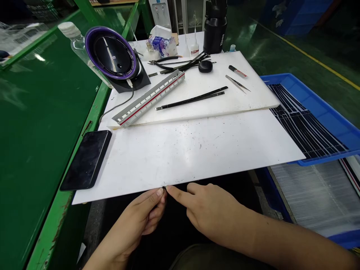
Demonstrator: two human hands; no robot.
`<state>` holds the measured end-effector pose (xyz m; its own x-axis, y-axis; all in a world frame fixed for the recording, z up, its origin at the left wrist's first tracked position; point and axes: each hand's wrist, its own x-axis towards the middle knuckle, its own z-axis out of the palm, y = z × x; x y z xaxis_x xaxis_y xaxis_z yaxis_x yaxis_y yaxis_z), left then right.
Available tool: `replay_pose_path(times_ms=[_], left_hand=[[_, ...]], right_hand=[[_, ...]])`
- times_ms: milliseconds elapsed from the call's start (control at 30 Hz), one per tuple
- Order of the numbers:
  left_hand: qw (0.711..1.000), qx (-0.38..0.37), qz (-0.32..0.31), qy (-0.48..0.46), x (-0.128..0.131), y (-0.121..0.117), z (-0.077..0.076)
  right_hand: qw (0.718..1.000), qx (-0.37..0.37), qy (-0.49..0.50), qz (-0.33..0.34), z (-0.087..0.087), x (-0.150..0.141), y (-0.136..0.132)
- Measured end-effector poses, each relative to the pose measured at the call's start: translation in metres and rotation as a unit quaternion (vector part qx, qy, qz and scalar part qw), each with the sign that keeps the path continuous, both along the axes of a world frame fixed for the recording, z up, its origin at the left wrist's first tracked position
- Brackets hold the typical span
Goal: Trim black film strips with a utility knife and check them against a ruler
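Note:
At the front edge of the white board (180, 157), my left hand (146, 215) pinches a tiny black piece (164, 187) between thumb and fingers. What kind of piece it is cannot be made out. My right hand (210, 206) comes in from the right, its index finger stretched out with the tip at the piece. Its other fingers are curled, and I see nothing held in them. Farther back, two thin black strips (191, 100) lie on a thick white slab (247, 101). A grey slotted channel with a red line (152, 98) rests at an angle beside them.
A black phone (87, 159) lies at the left. Behind it stand a purple-rimmed fan (111, 54) and a plastic bottle (81, 47). Tweezers (237, 83), cutting pliers (163, 60) and a black flask (215, 30) are farther back. A blue tray (345, 120) of black strips is at right.

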<state>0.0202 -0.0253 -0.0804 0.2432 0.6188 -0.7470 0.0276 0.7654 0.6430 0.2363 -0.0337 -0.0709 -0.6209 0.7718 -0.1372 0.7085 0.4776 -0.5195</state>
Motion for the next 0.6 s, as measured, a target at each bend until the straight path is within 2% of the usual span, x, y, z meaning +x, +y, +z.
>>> replay_pose_path(times_ms=[167, 367, 600], left_hand=[[1.0, -0.005, -0.002, 0.002, 0.0, -0.0007, -0.0005], [1.0, -0.007, 0.0, 0.006, 0.0015, 0.001, -0.0012], [1.0, -0.009, 0.013, 0.011, 0.0029, -0.0003, -0.0004]], right_hand=[[1.0, -0.008, -0.013, 0.005, -0.002, 0.0002, 0.0019], [0.999, -0.036, 0.033, 0.001, 0.0009, 0.0028, 0.0052], [0.999, -0.034, 0.032, 0.005, 0.0032, 0.0013, 0.0046]])
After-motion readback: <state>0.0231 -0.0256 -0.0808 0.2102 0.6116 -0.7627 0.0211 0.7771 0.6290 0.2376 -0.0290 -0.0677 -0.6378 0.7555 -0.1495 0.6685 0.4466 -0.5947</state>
